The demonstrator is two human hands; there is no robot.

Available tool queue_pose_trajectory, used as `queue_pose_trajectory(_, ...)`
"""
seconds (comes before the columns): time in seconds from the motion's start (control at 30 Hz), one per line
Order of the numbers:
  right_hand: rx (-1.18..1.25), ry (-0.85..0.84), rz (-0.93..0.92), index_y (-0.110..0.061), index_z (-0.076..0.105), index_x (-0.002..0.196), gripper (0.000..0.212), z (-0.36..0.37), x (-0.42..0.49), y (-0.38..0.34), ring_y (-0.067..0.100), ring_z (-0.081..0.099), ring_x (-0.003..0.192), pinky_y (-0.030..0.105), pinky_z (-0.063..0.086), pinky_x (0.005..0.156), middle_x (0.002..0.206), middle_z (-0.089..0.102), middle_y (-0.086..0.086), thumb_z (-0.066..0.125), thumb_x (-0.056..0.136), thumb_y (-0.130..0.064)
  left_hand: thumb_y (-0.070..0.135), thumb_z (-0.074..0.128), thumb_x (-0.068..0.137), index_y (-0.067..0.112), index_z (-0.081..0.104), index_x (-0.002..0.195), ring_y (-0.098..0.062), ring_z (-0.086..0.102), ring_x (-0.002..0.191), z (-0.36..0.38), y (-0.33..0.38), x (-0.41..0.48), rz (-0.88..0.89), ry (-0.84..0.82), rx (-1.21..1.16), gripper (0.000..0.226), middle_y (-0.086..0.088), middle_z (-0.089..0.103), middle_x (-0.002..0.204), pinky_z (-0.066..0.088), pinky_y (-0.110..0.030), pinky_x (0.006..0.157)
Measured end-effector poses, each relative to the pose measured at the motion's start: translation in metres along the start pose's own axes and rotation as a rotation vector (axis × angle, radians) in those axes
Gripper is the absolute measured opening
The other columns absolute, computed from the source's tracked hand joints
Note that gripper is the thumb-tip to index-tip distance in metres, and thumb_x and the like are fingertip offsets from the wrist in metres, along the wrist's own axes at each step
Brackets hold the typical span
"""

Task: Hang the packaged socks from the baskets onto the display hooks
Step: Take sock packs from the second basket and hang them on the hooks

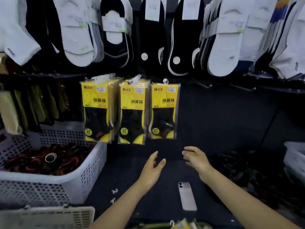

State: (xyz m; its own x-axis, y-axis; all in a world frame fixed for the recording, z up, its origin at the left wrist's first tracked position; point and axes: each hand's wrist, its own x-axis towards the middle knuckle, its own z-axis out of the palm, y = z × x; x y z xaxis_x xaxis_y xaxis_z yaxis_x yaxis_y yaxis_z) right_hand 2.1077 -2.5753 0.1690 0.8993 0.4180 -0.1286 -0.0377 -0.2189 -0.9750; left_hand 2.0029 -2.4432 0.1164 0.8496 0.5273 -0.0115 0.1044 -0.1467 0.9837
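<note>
Three hooks mid-frame carry yellow sock packs [132, 111]; left hand [152, 169] and right hand [196, 160] relaxed, holding nothing; hooks [244, 88] right bare.

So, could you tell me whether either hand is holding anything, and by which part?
Nothing is held: the left hand and the right hand are both empty and relaxed, below the hanging yellow sock packs.

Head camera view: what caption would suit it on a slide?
Empty left hand and right hand hover below hanging yellow sock packs, white basket at left, phone nearby.
</note>
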Motion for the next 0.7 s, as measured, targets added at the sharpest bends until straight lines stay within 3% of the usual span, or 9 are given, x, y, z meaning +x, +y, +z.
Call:
queue_pose_trajectory(0.13,-0.277,-0.233,0.123,-0.005,0.058,0.119,0.028,-0.039,-0.059,0.075,0.023,0.060,0.108,0.025,0.049,0.087,0.112,0.063,0.007,0.061,0.092,-0.010,0.036,0.053,0.095,0.021,0.038,0.142,-0.012,0.042,0.131,0.024,-0.081,-0.065,-0.123,-0.154,0.083,0.051,0.004,0.042,0.145,0.036,-0.021,0.101)
queue_pose_trajectory(0.2,-0.388,-0.223,0.150,0.002,0.058,0.120,0.032,-0.062,-0.080,0.113,0.022,0.058,0.108,0.013,0.045,0.076,0.120,0.062,0.016,0.063,0.090,-0.005,0.035,0.057,0.092,0.027,0.042,0.135,-0.011,0.044,0.129,0.036,-0.120,-0.098,-0.148,-0.188,0.096,0.046,0.007,0.046,0.141,0.038,-0.024,0.105)
queue_pose_trajectory(0.27,-0.466,-0.192,0.184,0.003,0.059,0.119,0.031,-0.080,-0.096,0.142,0.018,0.058,0.102,0.008,0.042,0.071,0.120,0.063,0.018,0.063,0.090,-0.008,0.036,0.061,0.089,0.039,0.044,0.127,0.002,0.046,0.124,0.045,-0.146,-0.125,-0.121,-0.240,0.148,0.042,0.020,0.049,0.133,0.039,-0.010,0.097)
queue_pose_trajectory(0.33,-0.561,-0.189,0.198,-0.002,0.061,0.119,0.033,-0.087,-0.104,0.164,0.017,0.061,0.105,0.011,0.043,0.076,0.120,0.065,0.013,0.063,0.091,-0.021,0.038,0.061,0.089,0.041,0.040,0.131,0.014,0.045,0.114,0.053,-0.161,-0.142,-0.136,-0.286,0.168,0.047,0.021,0.047,0.130,0.042,-0.006,0.087)
queue_pose_trajectory(0.43,-0.684,-0.232,0.200,-0.004,0.057,0.126,0.044,-0.080,-0.110,0.186,0.019,0.057,0.117,0.016,0.038,0.086,0.128,0.060,0.008,0.063,0.091,-0.030,0.029,0.063,0.090,0.031,0.033,0.140,-0.007,0.050,0.118,0.068,-0.169,-0.155,-0.251,-0.305,0.096,0.059,0.006,0.043,0.134,0.046,-0.028,0.100)
queue_pose_trajectory(0.57,-0.781,-0.183,0.134,-0.010,0.056,0.113,0.038,-0.063,-0.112,0.201,0.026,0.043,0.121,0.030,0.037,0.098,0.112,0.050,0.004,0.065,0.087,-0.036,0.029,0.063,0.089,0.047,0.033,0.116,0.007,0.050,0.098,0.079,-0.167,-0.158,-0.219,-0.290,0.187,0.045,0.021,0.038,0.117,0.040,0.000,0.075)
queue_pose_trajectory(0.7,-0.856,-0.120,0.149,-0.005,0.052,0.123,0.061,-0.054,-0.105,0.212,0.025,0.033,0.127,0.030,0.028,0.102,0.126,0.051,0.007,0.066,0.083,-0.048,0.035,0.057,0.092,0.034,0.035,0.131,0.000,0.045,0.102,0.079,-0.169,-0.156,-0.221,-0.351,0.281,0.045,0.010,0.033,0.126,0.033,0.004,0.073)
